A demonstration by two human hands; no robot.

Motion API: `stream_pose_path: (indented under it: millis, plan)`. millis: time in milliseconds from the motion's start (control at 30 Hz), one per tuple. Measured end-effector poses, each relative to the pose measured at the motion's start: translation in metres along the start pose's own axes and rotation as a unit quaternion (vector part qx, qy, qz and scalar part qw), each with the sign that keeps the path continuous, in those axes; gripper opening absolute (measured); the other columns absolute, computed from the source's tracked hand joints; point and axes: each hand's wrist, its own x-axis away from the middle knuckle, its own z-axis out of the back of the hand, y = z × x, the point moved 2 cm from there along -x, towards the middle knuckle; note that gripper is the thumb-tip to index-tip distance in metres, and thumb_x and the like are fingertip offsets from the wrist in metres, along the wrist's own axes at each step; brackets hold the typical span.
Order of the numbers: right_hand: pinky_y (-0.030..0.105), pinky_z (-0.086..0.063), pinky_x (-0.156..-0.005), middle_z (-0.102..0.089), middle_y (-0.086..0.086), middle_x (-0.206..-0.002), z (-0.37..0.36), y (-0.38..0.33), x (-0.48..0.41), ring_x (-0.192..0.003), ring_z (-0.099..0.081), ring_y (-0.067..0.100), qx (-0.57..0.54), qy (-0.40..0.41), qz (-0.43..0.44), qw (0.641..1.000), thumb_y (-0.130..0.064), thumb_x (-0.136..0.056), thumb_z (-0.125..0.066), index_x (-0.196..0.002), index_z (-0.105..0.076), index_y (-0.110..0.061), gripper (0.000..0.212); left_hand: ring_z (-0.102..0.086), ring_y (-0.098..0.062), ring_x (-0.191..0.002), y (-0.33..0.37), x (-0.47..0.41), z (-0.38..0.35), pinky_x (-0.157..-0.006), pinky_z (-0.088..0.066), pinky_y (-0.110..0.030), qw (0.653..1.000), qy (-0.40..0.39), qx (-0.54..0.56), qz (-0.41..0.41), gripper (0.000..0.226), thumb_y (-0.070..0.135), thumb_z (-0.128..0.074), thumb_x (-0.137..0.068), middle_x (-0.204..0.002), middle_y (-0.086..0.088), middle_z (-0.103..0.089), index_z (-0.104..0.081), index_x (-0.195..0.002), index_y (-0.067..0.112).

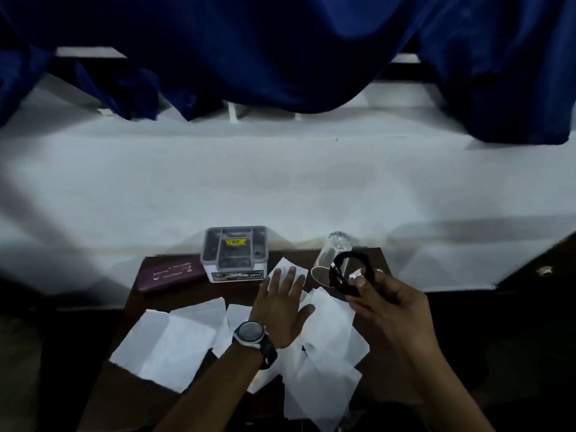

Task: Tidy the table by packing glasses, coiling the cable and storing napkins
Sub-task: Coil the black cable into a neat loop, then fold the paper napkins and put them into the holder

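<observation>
Holding a coiled black cable (352, 272), the right hand (389, 304) is raised over the right side of the desk (124, 400), fingers and thumb pinching the lower part of the loop. The left hand (282, 302) has its fingers straight and spread, palm down, over the white napkins (174, 344), with a watch (249, 333) on the wrist; whether the palm touches the paper, cannot tell. The napkins lie unfolded and overlapping across the near half of the desk, some hanging over the front edge.

A clear glass (327, 260) sits tipped at the far right, mouth toward the camera, partly behind the cable. A grey-lidded plastic box (235, 254) with a yellow label is at far centre, a maroon case (170, 272) just beside it on the left — lid down. White cloth (280, 182) and a blue curtain (280, 42) lie beyond.
</observation>
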Motion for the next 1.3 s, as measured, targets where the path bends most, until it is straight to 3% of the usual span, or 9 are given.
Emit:
stream_pose_path:
  millis: [167, 333, 433, 667, 867, 1033, 1133, 1200, 1300]
  plan:
    - [0.023, -0.061, -0.062, -0.081, 0.006, -0.085, -0.016, 0.002, -0.032, -0.076, -0.08, 0.023, 0.061, -0.037, 0.026, 0.997, -0.009, -0.092, -0.073, -0.094, -0.078, -0.018, 0.01, -0.005, -0.032, -0.158, -0.014, 0.006, -0.026, -0.127, -0.008, -0.048, 0.999, -0.027, -0.007, 0.017, 0.076, 0.061, -0.023, -0.102, -0.173, -0.001, 0.0, 0.0, -0.164, 0.023]
    - [0.053, -0.064, -0.076, -0.077, 0.012, -0.095, -0.068, -0.001, -0.093, -0.072, -0.078, 0.028, 0.233, -0.087, 0.036, 0.968, -0.007, -0.086, -0.079, -0.1, -0.067, -0.023, 0.025, -0.01, -0.027, -0.158, -0.03, 0.039, -0.025, -0.128, -0.006, -0.047, 1.0, -0.024, -0.013, 0.008, 0.073, 0.058, -0.021, -0.103, -0.173, 0.003, -0.006, 0.004, -0.163, 0.026]
    - [0.042, -0.065, -0.076, -0.077, 0.01, -0.096, -0.101, 0.003, -0.125, -0.071, -0.077, 0.026, 0.399, -0.14, 0.056, 0.904, -0.016, -0.085, -0.079, -0.109, -0.068, -0.016, 0.026, -0.019, -0.024, -0.156, -0.034, 0.047, -0.018, -0.128, -0.006, -0.045, 1.0, -0.016, -0.001, -0.004, 0.071, 0.059, -0.021, -0.103, -0.171, 0.005, -0.015, -0.002, -0.163, 0.028]
    - [0.041, -0.063, -0.078, -0.077, 0.018, -0.098, -0.139, 0.027, -0.167, -0.082, -0.075, 0.032, 0.624, -0.207, 0.096, 0.748, -0.014, -0.087, -0.076, -0.105, -0.077, -0.005, 0.02, -0.034, -0.017, -0.15, -0.039, 0.051, -0.007, -0.128, -0.008, -0.041, 0.996, 0.062, 0.056, 0.021, 0.069, 0.067, -0.019, -0.098, -0.163, 0.009, -0.037, -0.026, -0.159, 0.035]
    - [0.04, -0.064, -0.071, -0.076, 0.02, -0.085, -0.146, 0.047, -0.176, -0.067, -0.076, 0.031, 0.612, -0.228, 0.08, 0.753, -0.011, -0.087, -0.079, -0.1, -0.074, 0.001, 0.019, -0.038, -0.016, -0.148, -0.044, 0.042, 0.001, -0.127, -0.017, -0.042, 0.988, 0.118, 0.095, 0.031, 0.063, 0.061, -0.025, -0.101, -0.158, 0.007, -0.046, -0.039, -0.155, 0.032]
    - [0.038, -0.059, -0.082, -0.075, 0.016, -0.103, -0.147, 0.053, -0.177, -0.09, -0.072, 0.03, 0.637, -0.236, 0.112, 0.726, -0.021, -0.085, -0.081, -0.105, -0.075, -0.004, 0.026, -0.045, -0.016, -0.143, -0.044, 0.042, 0.003, -0.123, -0.022, -0.038, 0.985, 0.129, 0.111, 0.034, 0.058, 0.055, -0.034, -0.102, -0.154, 0.006, -0.051, -0.042, -0.153, 0.027]
    - [0.036, -0.057, -0.086, -0.074, 0.015, -0.113, -0.144, 0.047, -0.17, -0.1, -0.07, 0.029, 0.634, -0.231, 0.141, 0.724, -0.023, -0.089, -0.076, -0.113, -0.075, -0.008, 0.028, -0.059, -0.02, -0.128, -0.051, 0.043, 0.008, -0.11, -0.041, -0.036, 0.982, 0.139, 0.126, 0.036, 0.05, 0.045, -0.047, -0.101, -0.143, 0.002, -0.062, -0.052, -0.146, 0.024]
    - [0.032, -0.056, -0.087, -0.074, 0.013, -0.117, -0.136, 0.038, -0.161, -0.101, -0.07, 0.026, 0.606, -0.207, 0.167, 0.75, -0.023, -0.091, -0.074, -0.119, -0.073, -0.01, 0.031, -0.065, -0.025, -0.118, -0.058, 0.045, 0.013, -0.099, -0.051, -0.038, 0.974, 0.15, 0.159, 0.062, 0.043, 0.038, -0.054, -0.098, -0.133, -0.001, -0.069, -0.059, -0.139, 0.025]
    - [0.007, -0.047, -0.072, -0.076, -0.002, -0.108, -0.111, 0.02, -0.133, -0.086, -0.068, 0.008, 0.51, -0.131, 0.194, 0.828, -0.024, -0.091, -0.074, -0.113, -0.076, -0.02, 0.023, -0.07, -0.025, -0.106, -0.07, 0.049, 0.02, -0.084, -0.057, -0.043, 0.947, 0.186, 0.22, 0.142, 0.035, 0.032, -0.058, -0.093, -0.116, 0.003, -0.075, -0.064, -0.127, 0.035]
